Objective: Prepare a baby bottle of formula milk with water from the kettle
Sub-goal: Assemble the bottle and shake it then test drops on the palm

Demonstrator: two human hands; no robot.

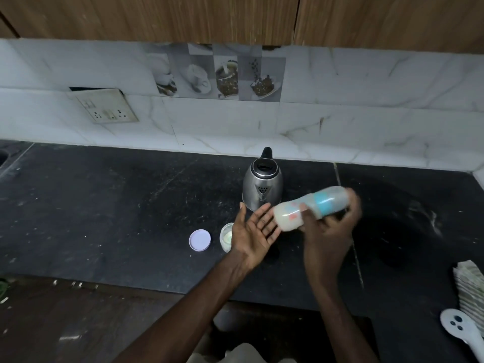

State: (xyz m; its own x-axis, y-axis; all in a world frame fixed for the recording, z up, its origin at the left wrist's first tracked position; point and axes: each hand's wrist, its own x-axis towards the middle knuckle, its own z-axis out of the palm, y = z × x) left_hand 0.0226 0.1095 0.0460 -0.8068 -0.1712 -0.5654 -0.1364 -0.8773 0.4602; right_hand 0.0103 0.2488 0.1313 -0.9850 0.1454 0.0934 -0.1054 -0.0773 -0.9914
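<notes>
Lying sideways, bottle (311,206) (milky) fills right hand (331,231), above open left palm (255,233).

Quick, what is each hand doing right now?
Left hand: open, palm up, beside the bottle's end.
Right hand: closed around the bottle.

Single view, head-worn, wide-angle. Looks forward and steeply down onto dark counter (104,205) from above its front edge. Faces tiled back wall (340,121), cupboard undersides along top of frame. Close range: forearms enter from bottom edge, hands mid-frame. Kettle (262,183) sits near counter's back edge, roughly centre. Straight lines bow toward frame edges.
</notes>
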